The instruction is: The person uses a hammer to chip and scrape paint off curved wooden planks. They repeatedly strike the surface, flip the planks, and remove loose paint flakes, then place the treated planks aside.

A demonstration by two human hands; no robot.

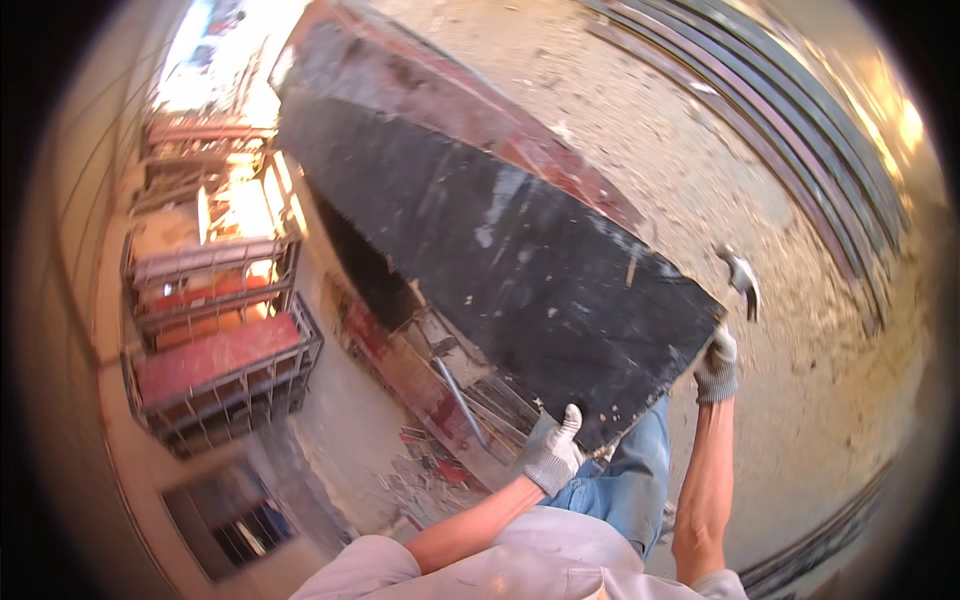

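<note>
A long black board (pixel 510 260), scuffed and dusty with pale specks, stretches away from me toward the far left. My left hand (pixel 556 450), in a light work glove, is closed on its near edge with the thumb up over the top face. At the right near corner my right hand (pixel 718 365), also gloved, grips the edge; its fingers are partly hidden. Just beyond that hand shows a claw hammer's metal head (pixel 740 278); its handle is out of sight, and I cannot tell whether the right hand holds it too. A reddish, worn board (pixel 560 160) lies beneath and behind the black one.
Metal cage racks (pixel 225 375) holding reddish boards stand along the left wall. Broken wood scraps (pixel 430 465) and a metal tube (pixel 460 402) lie below the board's left side. Long dark beams (pixel 790 110) are stacked at the far right. Wood chips litter the dirt floor (pixel 640 110).
</note>
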